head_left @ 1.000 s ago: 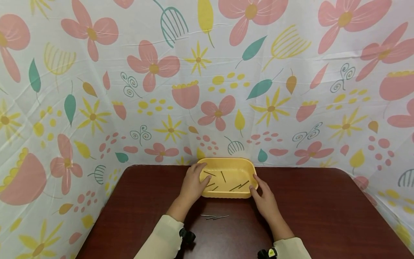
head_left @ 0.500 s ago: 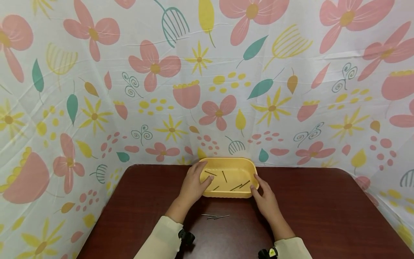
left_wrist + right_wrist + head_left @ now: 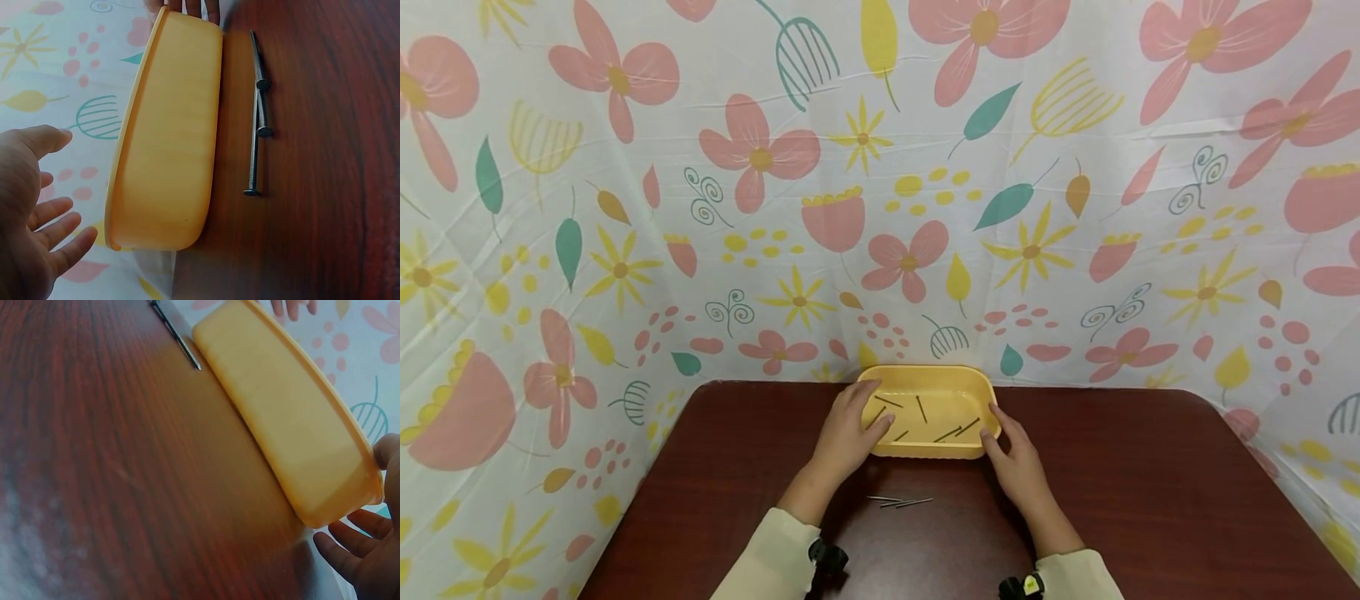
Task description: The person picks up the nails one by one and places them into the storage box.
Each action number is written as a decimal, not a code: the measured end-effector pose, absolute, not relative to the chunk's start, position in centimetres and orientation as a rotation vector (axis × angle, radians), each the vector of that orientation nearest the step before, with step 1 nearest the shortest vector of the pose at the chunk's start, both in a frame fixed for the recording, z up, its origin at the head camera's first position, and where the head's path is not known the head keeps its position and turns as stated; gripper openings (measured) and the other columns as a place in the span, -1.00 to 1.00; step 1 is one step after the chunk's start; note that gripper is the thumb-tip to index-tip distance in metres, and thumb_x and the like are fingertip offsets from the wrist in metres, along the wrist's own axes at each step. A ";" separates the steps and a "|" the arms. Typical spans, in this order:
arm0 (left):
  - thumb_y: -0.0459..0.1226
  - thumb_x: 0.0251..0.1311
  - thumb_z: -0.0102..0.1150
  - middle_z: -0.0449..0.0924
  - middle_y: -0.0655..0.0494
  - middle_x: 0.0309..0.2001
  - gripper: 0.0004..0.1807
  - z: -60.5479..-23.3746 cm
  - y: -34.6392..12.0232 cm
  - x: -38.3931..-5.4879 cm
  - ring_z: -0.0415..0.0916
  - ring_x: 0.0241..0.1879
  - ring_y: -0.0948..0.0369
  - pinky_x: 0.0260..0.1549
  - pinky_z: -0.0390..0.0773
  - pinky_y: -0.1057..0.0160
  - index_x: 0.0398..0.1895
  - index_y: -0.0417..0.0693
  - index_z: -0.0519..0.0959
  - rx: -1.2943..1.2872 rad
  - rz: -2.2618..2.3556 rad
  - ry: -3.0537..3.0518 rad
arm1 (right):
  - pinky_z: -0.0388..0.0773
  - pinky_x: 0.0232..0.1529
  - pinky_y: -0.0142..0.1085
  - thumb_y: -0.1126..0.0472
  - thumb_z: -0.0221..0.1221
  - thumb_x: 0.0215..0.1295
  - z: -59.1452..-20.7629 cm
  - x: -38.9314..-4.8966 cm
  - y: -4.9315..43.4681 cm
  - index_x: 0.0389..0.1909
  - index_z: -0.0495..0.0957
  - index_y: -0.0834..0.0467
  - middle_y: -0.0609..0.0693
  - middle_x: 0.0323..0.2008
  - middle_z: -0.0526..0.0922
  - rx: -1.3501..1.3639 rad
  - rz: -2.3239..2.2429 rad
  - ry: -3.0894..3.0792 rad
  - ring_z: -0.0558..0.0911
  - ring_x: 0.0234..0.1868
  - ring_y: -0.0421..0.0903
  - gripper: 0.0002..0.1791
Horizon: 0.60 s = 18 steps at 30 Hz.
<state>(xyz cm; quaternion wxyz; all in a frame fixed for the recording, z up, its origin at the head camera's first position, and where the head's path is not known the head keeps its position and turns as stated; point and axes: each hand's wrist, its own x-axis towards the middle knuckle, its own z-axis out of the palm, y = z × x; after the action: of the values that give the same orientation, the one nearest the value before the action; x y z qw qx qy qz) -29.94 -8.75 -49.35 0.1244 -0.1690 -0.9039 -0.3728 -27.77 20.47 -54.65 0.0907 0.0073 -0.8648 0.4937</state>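
A shallow yellow plastic tray (image 3: 928,451) stands at the table's back edge with several nails (image 3: 921,409) lying scattered inside. At its left end is my left hand (image 3: 844,433); the left wrist view shows its thumb and fingers spread and apart from the tray wall. My right hand (image 3: 1018,462) holds the right end, thumb at the rim and fingers against the outside, as the right wrist view (image 3: 369,550) also shows. In front of the tray, three loose nails (image 3: 253,150) lie close together on the table.
The dark reddish-brown table (image 3: 745,500) extends to both sides of the tray. A white cloth (image 3: 910,208) with a floral print hangs right behind the table's back edge. A black wrist camera (image 3: 827,557) sits at each sleeve.
At the tray's left end my left hand has shifted slightly, and a nail beside its thumb shows now. The right hand and the nails on the table stay where they were.
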 end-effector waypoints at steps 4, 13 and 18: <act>-0.01 0.35 0.27 0.39 0.02 0.41 -0.34 -49.4 -8.9 -29.6 0.34 0.41 -0.04 0.26 0.48 -0.12 0.48 0.13 0.37 -0.503 -1.058 -2.624 | 0.14 0.45 0.29 0.02 0.04 0.57 -54.6 -27.8 20.4 0.56 0.19 0.03 0.21 0.51 0.23 0.021 1.469 -2.572 0.19 0.54 0.26 -0.38; -0.06 0.30 0.34 0.49 0.02 0.33 -0.36 -49.1 -9.1 -28.4 0.43 0.34 0.00 0.25 0.50 -0.07 0.42 0.04 0.44 -0.568 -0.987 -2.584 | 0.14 0.45 0.29 -0.05 0.02 0.57 -54.4 -27.6 20.4 0.57 0.19 0.02 0.21 0.52 0.22 0.021 1.475 -2.571 0.18 0.54 0.26 -0.36; -0.05 0.30 0.34 0.51 0.08 0.31 -0.39 -49.3 -9.3 -27.7 0.45 0.32 0.06 0.25 0.51 0.00 0.39 0.09 0.47 -0.584 -0.952 -2.590 | 0.13 0.45 0.29 -0.05 0.02 0.58 -54.5 -27.6 20.4 0.57 0.18 0.02 0.21 0.52 0.21 0.027 1.473 -2.577 0.17 0.54 0.26 -0.36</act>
<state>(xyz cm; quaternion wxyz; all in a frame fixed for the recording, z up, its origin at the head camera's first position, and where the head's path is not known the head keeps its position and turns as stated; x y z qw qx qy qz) -27.73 -9.26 -49.29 0.1596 -0.2045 -0.9065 -0.3331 -27.64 20.43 -54.51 0.0867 0.0091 -0.8649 0.4943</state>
